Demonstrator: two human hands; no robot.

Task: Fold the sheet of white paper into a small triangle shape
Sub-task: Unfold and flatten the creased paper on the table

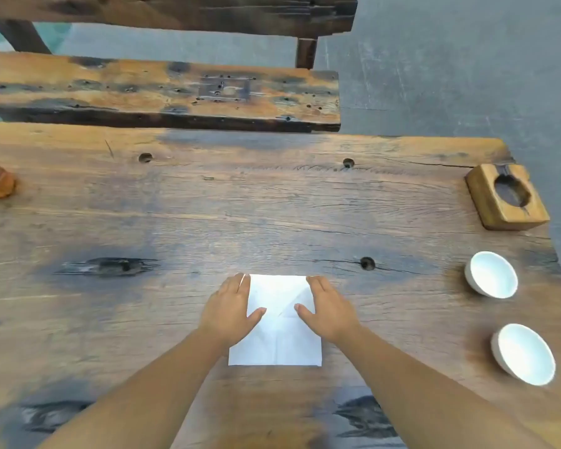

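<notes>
Here, table (272, 205): a wide, weathered wooden top with dark knots and small holes, filling most of the view.
Bench (159, 92): a worn plank just beyond the table's far edge.
Paper (277, 322): a white sheet with visible creases, lying flat near the table's near edge, between the hands.
Left hand (230, 311): flat, fingers together, pressing on the paper's left edge, thumb reaching inward.
Right hand (329, 311): likewise flat on the right edge.
Wooden block (506, 197): hollowed, far right.
Bowls (491, 274): two small white ones, near right.
</notes>
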